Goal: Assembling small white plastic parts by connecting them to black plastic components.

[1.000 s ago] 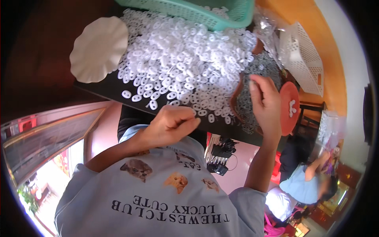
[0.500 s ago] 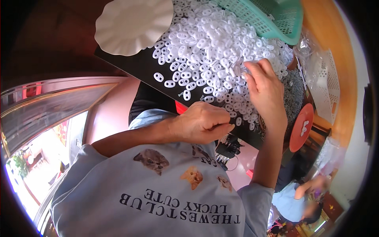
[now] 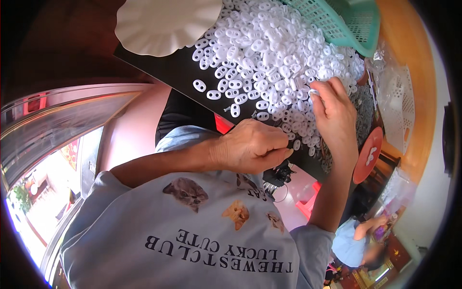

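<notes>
White plastic oval pieces [image 3: 269,53] heaped on a black tabletop [image 3: 168,72], pile spreading from the far middle toward the right. Right hand [image 3: 334,115] lies palm-down on the pile's near-right edge, fingers extended and loosely spread, fingertips [image 3: 317,91] touching pieces; can't tell if it pinches one. Left hand [image 3: 252,147] sits at the table's near edge, just near of the scattered stray pieces, curled into a loose fist with thumb against the fingers; something small may be inside, too hidden to tell. A few loose pieces lie just far of its knuckles. White scalloped paper plate [image 3: 166,21] sits far left of the pile, touching its edge. Green mesh basket [image 3: 346,21] at far right, partly over the heap. Clear bag with a white perforated tray [image 3: 399,106] lies right of the right hand. Round red lid [image 3: 368,154] sits near-right, beside the right wrist.
</notes>
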Action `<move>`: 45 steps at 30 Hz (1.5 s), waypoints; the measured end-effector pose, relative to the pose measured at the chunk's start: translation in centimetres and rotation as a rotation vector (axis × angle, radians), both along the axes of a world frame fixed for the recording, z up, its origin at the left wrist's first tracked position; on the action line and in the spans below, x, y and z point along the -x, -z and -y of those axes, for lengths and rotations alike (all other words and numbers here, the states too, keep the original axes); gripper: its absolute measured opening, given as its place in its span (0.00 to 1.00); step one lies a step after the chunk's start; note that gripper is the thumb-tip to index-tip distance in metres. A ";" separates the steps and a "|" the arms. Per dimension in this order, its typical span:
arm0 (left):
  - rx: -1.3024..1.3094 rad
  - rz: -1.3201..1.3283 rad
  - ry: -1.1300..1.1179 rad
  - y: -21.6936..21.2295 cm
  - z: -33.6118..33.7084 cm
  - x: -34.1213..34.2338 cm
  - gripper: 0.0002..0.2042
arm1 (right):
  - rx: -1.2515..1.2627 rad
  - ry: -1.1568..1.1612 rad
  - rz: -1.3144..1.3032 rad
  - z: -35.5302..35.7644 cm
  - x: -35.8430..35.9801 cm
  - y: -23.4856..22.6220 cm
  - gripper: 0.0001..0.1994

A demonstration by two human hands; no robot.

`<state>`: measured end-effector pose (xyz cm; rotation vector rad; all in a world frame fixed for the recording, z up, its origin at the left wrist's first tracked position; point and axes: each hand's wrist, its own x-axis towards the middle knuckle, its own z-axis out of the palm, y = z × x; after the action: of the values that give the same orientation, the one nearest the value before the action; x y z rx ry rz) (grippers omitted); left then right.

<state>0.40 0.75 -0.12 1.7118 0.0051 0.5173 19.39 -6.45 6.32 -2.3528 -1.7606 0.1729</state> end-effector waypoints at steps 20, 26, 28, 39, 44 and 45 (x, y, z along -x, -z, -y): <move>-0.039 0.025 -0.053 0.3 0.5 0.1 0.13 | 0.012 -0.029 -0.016 0.3 0.5 0.9 0.06; -0.042 0.028 -0.042 0.4 0.5 0.4 0.13 | 0.061 -0.058 0.057 0.3 0.5 0.7 0.10; -0.032 0.030 -0.045 0.5 0.5 0.5 0.13 | 0.153 -0.062 0.124 0.4 0.7 0.4 0.11; -0.025 0.037 -0.050 0.6 0.8 0.9 0.12 | 0.097 -0.066 0.087 1.4 2.2 0.1 0.10; -0.020 0.056 -0.054 0.8 0.8 1.0 0.12 | 0.063 -0.102 0.113 1.7 2.0 0.5 0.09; -0.019 0.054 -0.055 0.9 0.8 1.0 0.12 | 0.062 -0.105 0.136 1.6 1.9 0.6 0.10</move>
<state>-0.64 -0.06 -0.99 1.7195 0.0084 0.6064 17.45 -8.09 5.70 -2.3671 -1.9701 0.0858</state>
